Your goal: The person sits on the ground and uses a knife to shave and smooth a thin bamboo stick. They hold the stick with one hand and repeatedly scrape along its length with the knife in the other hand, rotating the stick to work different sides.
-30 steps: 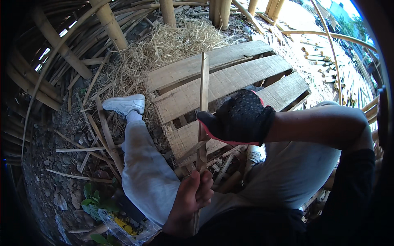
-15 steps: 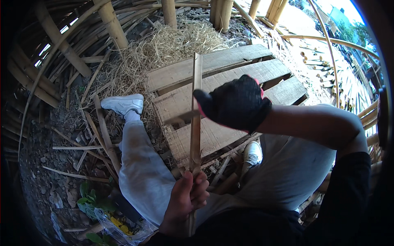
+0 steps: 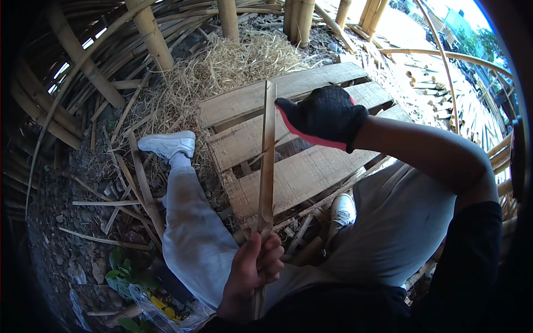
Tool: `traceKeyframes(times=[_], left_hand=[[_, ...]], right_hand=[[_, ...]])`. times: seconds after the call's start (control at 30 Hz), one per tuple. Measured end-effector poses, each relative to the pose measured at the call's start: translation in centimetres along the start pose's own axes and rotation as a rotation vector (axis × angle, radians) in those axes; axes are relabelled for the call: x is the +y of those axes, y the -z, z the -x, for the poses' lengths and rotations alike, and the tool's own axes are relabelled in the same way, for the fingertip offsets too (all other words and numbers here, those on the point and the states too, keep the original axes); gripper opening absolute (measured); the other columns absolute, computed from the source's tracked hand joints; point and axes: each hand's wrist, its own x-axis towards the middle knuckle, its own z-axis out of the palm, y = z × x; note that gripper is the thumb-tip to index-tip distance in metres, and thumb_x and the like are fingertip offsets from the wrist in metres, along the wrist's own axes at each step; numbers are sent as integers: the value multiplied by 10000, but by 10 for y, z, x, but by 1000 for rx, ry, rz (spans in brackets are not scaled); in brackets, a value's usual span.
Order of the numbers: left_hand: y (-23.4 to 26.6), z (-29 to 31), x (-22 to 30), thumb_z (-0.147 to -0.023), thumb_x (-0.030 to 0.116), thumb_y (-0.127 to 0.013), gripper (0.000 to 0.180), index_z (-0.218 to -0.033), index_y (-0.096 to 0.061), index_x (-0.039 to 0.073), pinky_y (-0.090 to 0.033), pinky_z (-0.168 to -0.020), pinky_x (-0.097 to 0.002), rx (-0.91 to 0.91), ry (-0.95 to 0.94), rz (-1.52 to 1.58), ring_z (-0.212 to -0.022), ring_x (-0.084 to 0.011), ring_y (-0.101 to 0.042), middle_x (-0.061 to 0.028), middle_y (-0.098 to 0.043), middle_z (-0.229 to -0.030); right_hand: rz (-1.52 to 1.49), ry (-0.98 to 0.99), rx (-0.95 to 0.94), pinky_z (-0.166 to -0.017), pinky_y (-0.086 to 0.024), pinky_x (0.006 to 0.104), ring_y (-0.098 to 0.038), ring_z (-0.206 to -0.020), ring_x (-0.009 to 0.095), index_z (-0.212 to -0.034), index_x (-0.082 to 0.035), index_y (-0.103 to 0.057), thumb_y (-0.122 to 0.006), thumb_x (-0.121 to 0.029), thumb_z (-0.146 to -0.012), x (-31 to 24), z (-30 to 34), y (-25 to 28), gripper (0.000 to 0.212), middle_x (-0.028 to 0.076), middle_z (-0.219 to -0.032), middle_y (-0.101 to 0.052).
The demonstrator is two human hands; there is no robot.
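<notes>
Bamboo strip (image 3: 267, 186) in our left hand (image 3: 256, 265), pointing to twelve o'clock.
We clasp it low, probably to steady it; at one o'clock from there, our gloved right hand (image 3: 322, 119) seems closed round a thin blade (image 3: 282, 137) crossing the strip. We cannot tell if the pallet (image 3: 325, 169) props it.

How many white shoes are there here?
2 in view: the left shoe left of the wooden pallet, and the right shoe by its near edge. Dark areas could hide more.
</notes>
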Motion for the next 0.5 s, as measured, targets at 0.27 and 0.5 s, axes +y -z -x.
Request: traceKeyframes(times=[0.27,0.5], left_hand=[[-1,9,-3,-1053,593,-415,471,-909,-442,146,-155,-366,-195,-10,-32,-5,-430,-6,-189,101,-255,-605],[-2,12,4,-1023,660,-405,514,-936,-421,153,-180,-445,-212,22,1,-96,-502,-25,-219,95,-254,-662]], right_hand=[[11,63,49,-474,-501,453,-635,-484,270,-984,-189,-730,-436,-450,-1053,-12,1,18,398,63,-581,-654],[-175,-60,28,-585,-541,409,-657,-513,257,-653,-157,-731,-469,-508,-1029,-46,9,27,578,29,-545,-638]])
